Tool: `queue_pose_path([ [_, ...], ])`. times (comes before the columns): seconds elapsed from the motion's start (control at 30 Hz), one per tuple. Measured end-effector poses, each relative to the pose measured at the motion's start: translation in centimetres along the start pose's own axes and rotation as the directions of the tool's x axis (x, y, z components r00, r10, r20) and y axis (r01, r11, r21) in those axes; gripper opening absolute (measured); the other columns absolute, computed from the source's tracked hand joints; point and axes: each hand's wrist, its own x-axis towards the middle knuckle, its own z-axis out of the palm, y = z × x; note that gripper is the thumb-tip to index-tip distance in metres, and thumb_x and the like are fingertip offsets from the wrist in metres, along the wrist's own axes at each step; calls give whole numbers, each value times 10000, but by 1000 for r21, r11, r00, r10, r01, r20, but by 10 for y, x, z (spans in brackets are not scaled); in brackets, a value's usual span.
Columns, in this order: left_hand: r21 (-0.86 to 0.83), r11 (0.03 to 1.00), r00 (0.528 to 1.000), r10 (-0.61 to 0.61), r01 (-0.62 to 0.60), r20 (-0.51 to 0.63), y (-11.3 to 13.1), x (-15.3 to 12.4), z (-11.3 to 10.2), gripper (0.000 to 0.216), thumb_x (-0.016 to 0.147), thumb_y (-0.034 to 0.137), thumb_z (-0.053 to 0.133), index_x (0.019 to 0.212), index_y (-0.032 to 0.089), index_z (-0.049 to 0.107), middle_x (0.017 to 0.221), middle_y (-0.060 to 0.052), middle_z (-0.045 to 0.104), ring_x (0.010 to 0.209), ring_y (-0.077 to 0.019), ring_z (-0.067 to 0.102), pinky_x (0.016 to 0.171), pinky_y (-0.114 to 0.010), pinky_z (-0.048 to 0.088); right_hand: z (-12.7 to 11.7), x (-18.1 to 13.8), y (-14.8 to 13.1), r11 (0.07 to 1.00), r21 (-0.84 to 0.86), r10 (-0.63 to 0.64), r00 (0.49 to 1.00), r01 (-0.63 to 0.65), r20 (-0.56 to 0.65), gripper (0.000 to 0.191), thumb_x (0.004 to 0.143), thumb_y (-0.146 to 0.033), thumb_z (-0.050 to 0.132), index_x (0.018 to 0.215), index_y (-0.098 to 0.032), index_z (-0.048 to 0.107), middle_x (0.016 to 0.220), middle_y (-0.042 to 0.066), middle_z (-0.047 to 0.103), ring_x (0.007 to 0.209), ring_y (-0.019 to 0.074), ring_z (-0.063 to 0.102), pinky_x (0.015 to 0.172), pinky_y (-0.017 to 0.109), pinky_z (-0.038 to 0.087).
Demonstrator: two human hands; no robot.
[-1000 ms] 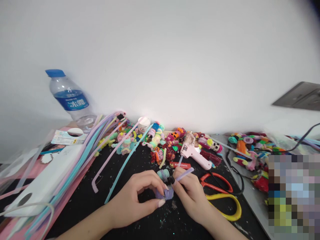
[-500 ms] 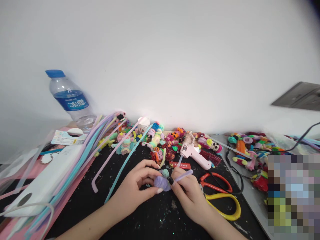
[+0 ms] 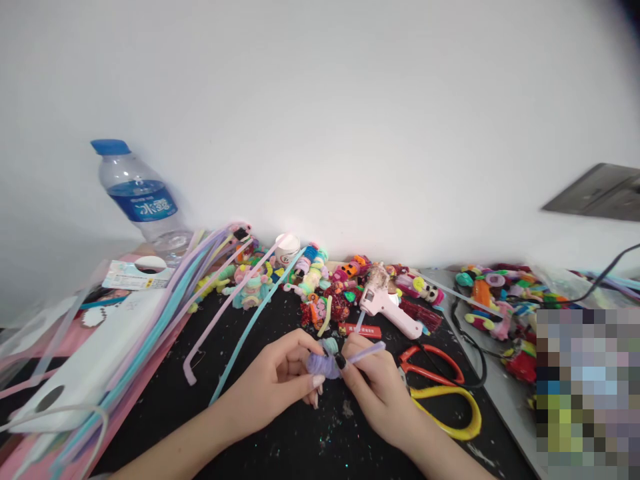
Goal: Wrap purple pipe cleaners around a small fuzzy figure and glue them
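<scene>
Above the black work surface, my left hand (image 3: 283,370) pinches a coil of fuzzy lavender pipe cleaner (image 3: 320,365) between thumb and fingers. A small mint-green coil (image 3: 330,346) sits against its far side. My right hand (image 3: 373,380) is closed on the same lavender strand, thumb pressed at the coil's right side. The strand's loose end (image 3: 370,351) sticks out past the right fingers. Just right of that hand lie scissors (image 3: 450,410) with one red and one yellow handle, their blades mostly hidden. A pink hot glue gun (image 3: 395,313) rests beyond the hand.
Long pastel pipe cleaners (image 3: 155,333) lie over a white packet at left, near a leaning water bottle (image 3: 143,200). Several fuzzy figures (image 3: 310,267) line the wall. A black cable (image 3: 483,360) runs at right. One red box cutter-like strip (image 3: 364,331) lies ahead.
My left fingers have shifted, curling lower beneath the lavender coil, with fingertips now showing under it. The right hand stays almost where it was, still gripping the strand.
</scene>
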Motion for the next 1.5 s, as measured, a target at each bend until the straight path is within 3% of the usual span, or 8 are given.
queue_pose_path([
  [0.17, -97, 995, 1000, -26, 25, -13, -2, 2, 1, 243, 732, 274, 696, 823, 181, 491, 685, 30, 610, 594, -113, 574, 598, -264, 460, -1, -1, -2, 1000, -5, -6, 1000, 6, 7, 272, 911, -141, 372, 647, -198, 342, 653, -16, 405, 603, 129, 410, 541, 252, 308],
  [0.33, 13, 1000, 997, -28, 29, -71, 1, 1, 4, 180, 805, 299, 609, 773, 175, 483, 645, 40, 574, 566, -102, 542, 592, -256, 443, 1, -1, 0, 1000, -14, -8, 1000, 8, 21, 279, 914, -148, 374, 640, -197, 354, 653, -14, 411, 602, 130, 414, 539, 254, 316],
  [0.53, 132, 991, 1000, -14, 18, -28, 2, -3, 1, 110, 802, 229, 597, 805, 181, 499, 700, 42, 536, 647, -115, 514, 625, -250, 416, 0, 1, 3, 1000, -25, 2, 999, -1, 44, 286, 913, -142, 369, 637, -201, 325, 646, -20, 398, 599, 128, 407, 542, 256, 310],
  [0.73, 169, 986, 1000, -6, 4, 10, -3, -8, -2, 114, 816, 267, 588, 849, 185, 516, 767, 27, 486, 715, -134, 500, 662, -274, 420, -2, 0, 2, 999, -36, 9, 995, -5, 99, 306, 921, -157, 368, 625, -201, 307, 651, -21, 390, 607, 128, 412, 546, 260, 307],
  [1.1, 88, 996, 997, -21, 15, 75, 4, -7, -2, 90, 851, 260, 542, 862, 190, 488, 770, 25, 514, 717, -125, 507, 687, -270, 404, -3, -1, 5, 1000, -12, 11, 991, -9, 137, 299, 962, -215, 338, 686, -191, 450, 684, -7, 484, 617, 130, 449, 563, 251, 361],
  [1.37, 26, 1000, 998, 7, -9, 61, 2, -4, 4, 106, 859, 254, 529, 914, 203, 454, 775, 38, 493, 669, -108, 490, 636, -257, 419, 0, 0, 4, 997, 25, 75, 993, -78, 93, 308, 959, -235, 341, 671, -189, 440, 658, -12, 479, 596, 124, 436, 555, 238, 344],
  [1.5, 14, 999, 998, -52, 52, 22, 2, 0, 5, 191, 825, 277, 579, 927, 199, 438, 743, 48, 518, 573, -86, 483, 565, -238, 423, 1, -1, 4, 997, 14, 73, 996, -74, 54, 313, 946, -214, 365, 635, -193, 392, 632, -21, 449, 576, 119, 416, 536, 234, 319],
])
